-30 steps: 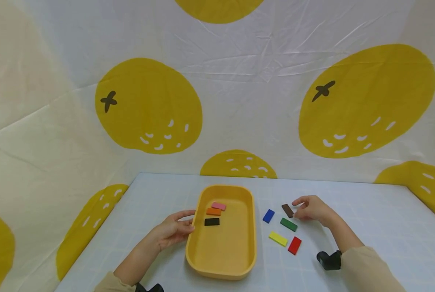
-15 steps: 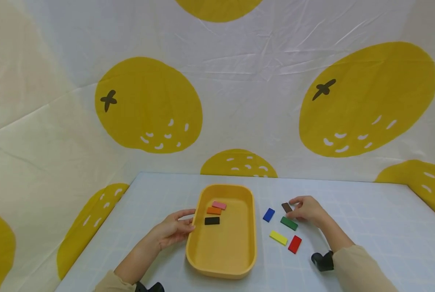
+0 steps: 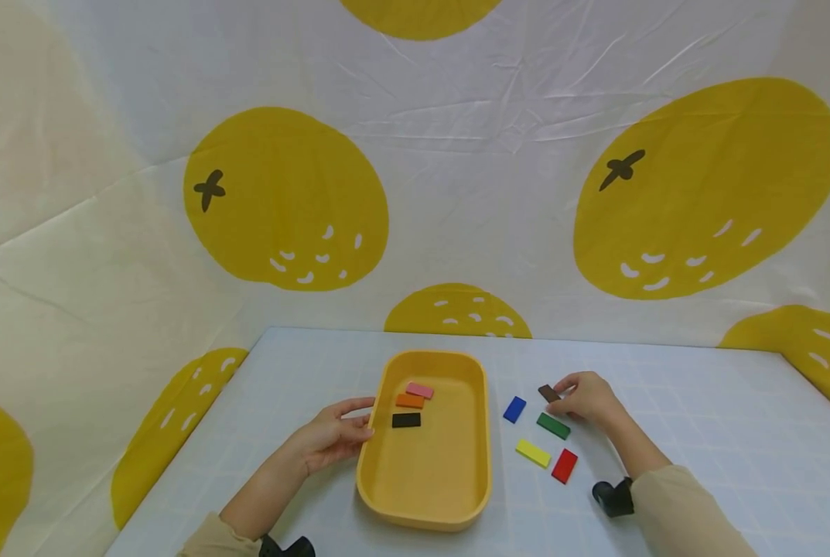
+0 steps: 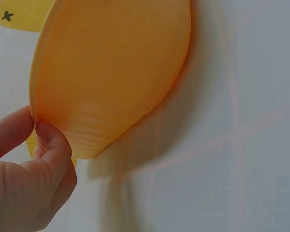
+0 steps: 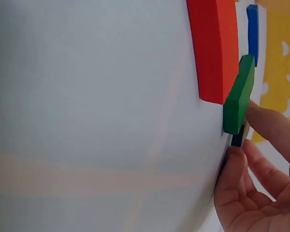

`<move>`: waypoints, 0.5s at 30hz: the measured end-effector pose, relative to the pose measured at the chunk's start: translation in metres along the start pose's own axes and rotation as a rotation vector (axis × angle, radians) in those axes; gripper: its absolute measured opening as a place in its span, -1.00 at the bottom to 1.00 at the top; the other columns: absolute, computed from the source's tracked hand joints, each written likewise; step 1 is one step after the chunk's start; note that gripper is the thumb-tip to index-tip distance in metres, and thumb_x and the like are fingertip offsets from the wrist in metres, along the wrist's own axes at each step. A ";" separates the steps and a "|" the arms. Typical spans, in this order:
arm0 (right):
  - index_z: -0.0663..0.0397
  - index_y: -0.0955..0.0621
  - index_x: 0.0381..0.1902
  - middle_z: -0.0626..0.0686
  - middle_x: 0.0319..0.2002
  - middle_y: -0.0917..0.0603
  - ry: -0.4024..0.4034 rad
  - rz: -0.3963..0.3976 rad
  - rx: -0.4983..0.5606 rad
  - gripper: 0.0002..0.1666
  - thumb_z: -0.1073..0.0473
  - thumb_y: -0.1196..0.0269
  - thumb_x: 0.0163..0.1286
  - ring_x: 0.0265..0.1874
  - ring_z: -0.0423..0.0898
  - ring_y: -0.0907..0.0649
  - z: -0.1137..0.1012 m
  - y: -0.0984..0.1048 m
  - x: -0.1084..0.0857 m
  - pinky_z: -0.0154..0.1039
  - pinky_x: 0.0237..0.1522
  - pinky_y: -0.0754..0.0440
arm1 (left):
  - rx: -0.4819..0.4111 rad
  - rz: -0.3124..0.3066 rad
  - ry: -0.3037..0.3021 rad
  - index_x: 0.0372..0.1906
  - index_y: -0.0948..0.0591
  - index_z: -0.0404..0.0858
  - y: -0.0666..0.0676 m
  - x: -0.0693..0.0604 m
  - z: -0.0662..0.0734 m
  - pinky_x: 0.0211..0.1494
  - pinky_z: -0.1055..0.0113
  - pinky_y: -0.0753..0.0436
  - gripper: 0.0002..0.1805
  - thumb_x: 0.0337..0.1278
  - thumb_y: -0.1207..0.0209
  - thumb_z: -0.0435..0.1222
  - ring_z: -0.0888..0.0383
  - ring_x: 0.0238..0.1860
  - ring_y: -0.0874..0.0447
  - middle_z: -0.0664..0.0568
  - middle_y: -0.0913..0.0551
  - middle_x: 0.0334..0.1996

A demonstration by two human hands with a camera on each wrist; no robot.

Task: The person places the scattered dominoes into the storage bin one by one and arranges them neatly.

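My left hand pinches the left rim of a yellow plastic tray; in the left wrist view, thumb and fingers meet at the tray's edge. Inside the tray lie pink, orange and black blocks. On the table to the right, my right hand pinches a flat brown block between thumb and finger, partly hidden by the fingertips. Close to that hand is a green block, seen in the right wrist view beside a red block.
Blue, yellow and red blocks lie between the tray and my right arm. The white checked table meets a hanging cloth with yellow fruit prints at the back and left.
My right hand has moved slightly left onto the brown block, which has turned a little. The left hand and tray keep their place.
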State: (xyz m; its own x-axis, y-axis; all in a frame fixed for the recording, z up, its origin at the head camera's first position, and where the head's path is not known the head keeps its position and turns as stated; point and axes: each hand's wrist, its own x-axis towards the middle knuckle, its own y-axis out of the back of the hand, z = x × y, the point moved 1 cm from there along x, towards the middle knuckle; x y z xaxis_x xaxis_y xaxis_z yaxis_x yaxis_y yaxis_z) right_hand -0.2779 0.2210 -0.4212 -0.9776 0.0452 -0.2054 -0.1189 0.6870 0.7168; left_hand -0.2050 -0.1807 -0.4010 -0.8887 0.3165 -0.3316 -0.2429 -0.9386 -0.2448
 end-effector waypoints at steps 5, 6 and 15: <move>0.33 -0.59 -0.18 0.14 -0.37 -0.56 0.018 0.015 -0.014 -0.54 0.20 -0.45 -0.01 -0.42 -0.02 -0.49 -0.001 0.000 -0.002 -0.26 -0.39 -0.57 | 0.009 0.011 0.006 0.37 -0.11 -0.43 -0.001 0.000 0.001 -0.01 0.22 -0.59 -0.29 0.10 -0.07 -0.62 0.08 -0.13 -0.56 -0.27 -0.40 0.12; 0.33 -0.59 -0.18 0.14 -0.37 -0.56 0.026 0.019 -0.016 -0.55 0.20 -0.45 0.00 -0.41 -0.02 -0.49 -0.001 0.001 -0.002 -0.25 -0.38 -0.56 | 0.011 0.014 0.007 0.37 -0.11 -0.43 -0.001 0.000 0.001 -0.02 0.22 -0.60 -0.29 0.10 -0.07 -0.62 0.08 -0.14 -0.56 -0.26 -0.41 0.11; 0.36 -0.61 -0.14 0.17 -0.29 -0.59 0.028 0.016 0.042 -0.57 0.20 -0.40 0.07 -0.32 0.02 -0.50 -0.002 0.011 -0.007 -0.18 -0.29 -0.59 | 0.031 0.017 0.006 0.36 -0.11 -0.44 -0.001 0.000 0.002 -0.01 0.21 -0.59 -0.30 0.09 -0.07 -0.62 0.09 -0.15 -0.56 -0.27 -0.42 0.11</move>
State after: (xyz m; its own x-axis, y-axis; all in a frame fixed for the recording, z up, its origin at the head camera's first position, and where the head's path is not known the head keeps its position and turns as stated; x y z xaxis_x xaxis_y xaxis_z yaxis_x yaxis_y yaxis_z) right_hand -0.2729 0.2268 -0.4104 -0.9838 0.0363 -0.1754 -0.0967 0.7166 0.6907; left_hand -0.2051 -0.1800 -0.3992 -0.8905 0.3015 -0.3408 -0.2400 -0.9475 -0.2111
